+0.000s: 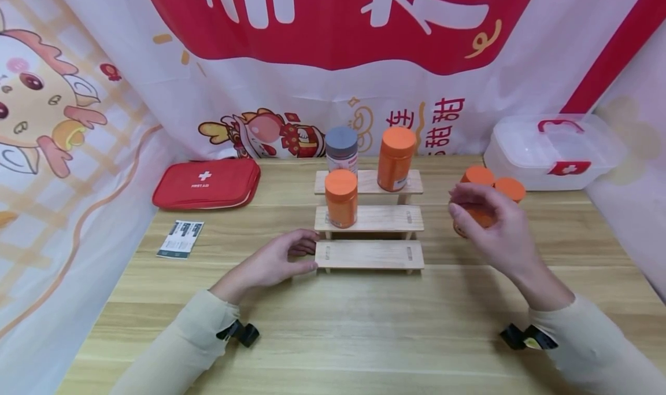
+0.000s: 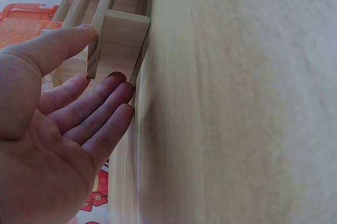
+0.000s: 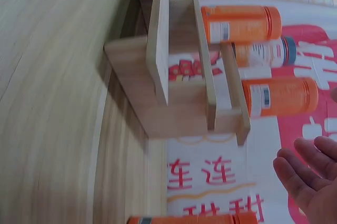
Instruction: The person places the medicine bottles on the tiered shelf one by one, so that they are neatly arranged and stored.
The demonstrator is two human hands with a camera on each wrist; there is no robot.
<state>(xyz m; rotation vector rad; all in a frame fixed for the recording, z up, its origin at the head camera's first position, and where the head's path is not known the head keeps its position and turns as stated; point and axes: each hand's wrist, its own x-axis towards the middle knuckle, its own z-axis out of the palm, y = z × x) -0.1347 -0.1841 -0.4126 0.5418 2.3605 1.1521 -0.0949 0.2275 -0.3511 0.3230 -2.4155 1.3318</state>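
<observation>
A three-tier wooden stand (image 1: 369,254) sits mid-table. On its middle tier is an orange bottle (image 1: 341,201); the top tier bears another orange bottle (image 1: 396,159) and a grey-lidded bottle (image 1: 341,146). My left hand (image 1: 278,259) is at the left end of the lowest tier, its thumb touching the board's edge and its other fingers fairly straight alongside. To the right, my right hand (image 1: 494,227) hovers over a shaded orange bottle (image 1: 480,214), fingers loosely bent, with no grip visible. Two more orange bottles (image 1: 510,189) stand just behind it, partly hidden.
A red first-aid pouch (image 1: 205,184) lies at the back left, with a printed card (image 1: 180,239) in front of it. The clear lidded box (image 1: 557,152) with a red handle stands at the back right. A printed cloth (image 1: 291,88) hangs behind the table.
</observation>
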